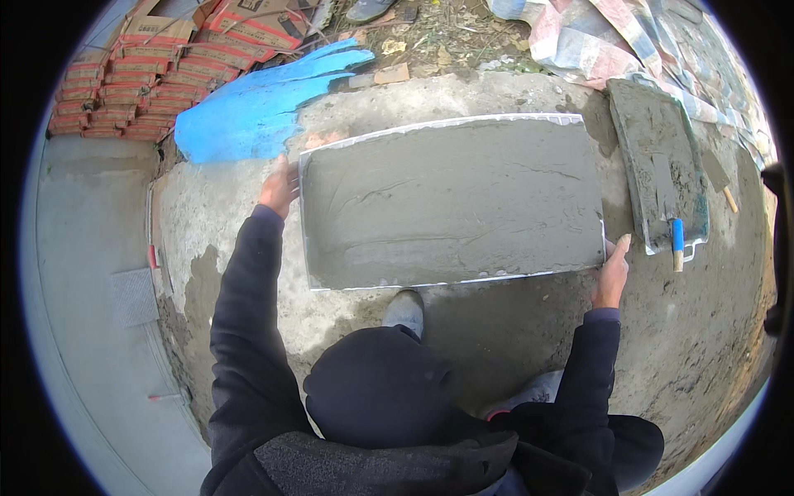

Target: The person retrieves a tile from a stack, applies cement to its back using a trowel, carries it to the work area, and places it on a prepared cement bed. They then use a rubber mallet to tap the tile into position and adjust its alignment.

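A large rectangular tile (pixel 455 198) coated with wet grey mortar spans the middle of the view, its thin white edge showing along the top and bottom. My left hand (pixel 279 188) grips its left edge near the upper corner. At the lower right corner, my right hand (pixel 612 273) holds the opposite edge, thumb up and fingers partly hidden beneath the tile. Just right of the tile lies a mortar-smeared tray (pixel 656 149). A trowel with a blue handle (pixel 678 240) rests across that tray's near end.
A small trowel with a wooden handle (pixel 730 198) lies beyond the tray. Torn blue sheeting (pixel 240 120) and stacked red-brown cartons (pixel 141 78) are at far left. Striped tarpaulin (pixel 595 37) covers the far right. A red-handled tool (pixel 153 256) sits by the left ledge. My boot (pixel 404 312) stands below the tile.
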`<state>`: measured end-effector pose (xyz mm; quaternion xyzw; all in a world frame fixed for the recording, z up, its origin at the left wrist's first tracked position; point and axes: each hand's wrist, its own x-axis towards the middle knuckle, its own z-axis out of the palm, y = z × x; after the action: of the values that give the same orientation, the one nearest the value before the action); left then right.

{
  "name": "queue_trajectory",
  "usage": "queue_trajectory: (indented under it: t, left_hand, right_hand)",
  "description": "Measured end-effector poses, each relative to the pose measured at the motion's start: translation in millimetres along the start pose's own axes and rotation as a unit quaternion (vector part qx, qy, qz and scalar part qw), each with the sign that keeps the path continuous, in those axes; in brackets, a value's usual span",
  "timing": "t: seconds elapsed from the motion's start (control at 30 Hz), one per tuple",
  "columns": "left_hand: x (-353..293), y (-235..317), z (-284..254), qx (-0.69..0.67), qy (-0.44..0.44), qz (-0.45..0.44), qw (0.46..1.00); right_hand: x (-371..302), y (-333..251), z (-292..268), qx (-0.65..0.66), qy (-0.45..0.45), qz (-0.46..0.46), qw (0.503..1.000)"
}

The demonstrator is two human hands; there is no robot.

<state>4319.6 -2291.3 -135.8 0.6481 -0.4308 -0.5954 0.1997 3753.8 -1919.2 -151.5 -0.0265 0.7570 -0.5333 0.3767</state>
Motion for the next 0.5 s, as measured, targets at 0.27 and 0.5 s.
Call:
queue_trajectory:
  t: [0.27, 0.5]
  left_hand:
    - [34, 8, 17, -0.063, -0.036, 0.034, 0.997]
    - [54, 4, 2, -0.053, 0.011, 0.072, 0.996]
  right_hand:
    - [20, 3, 12, -0.056, 0.022, -0.093, 0.994]
    - [1, 1, 25, -0.034, -0.005, -0.028, 0.999]
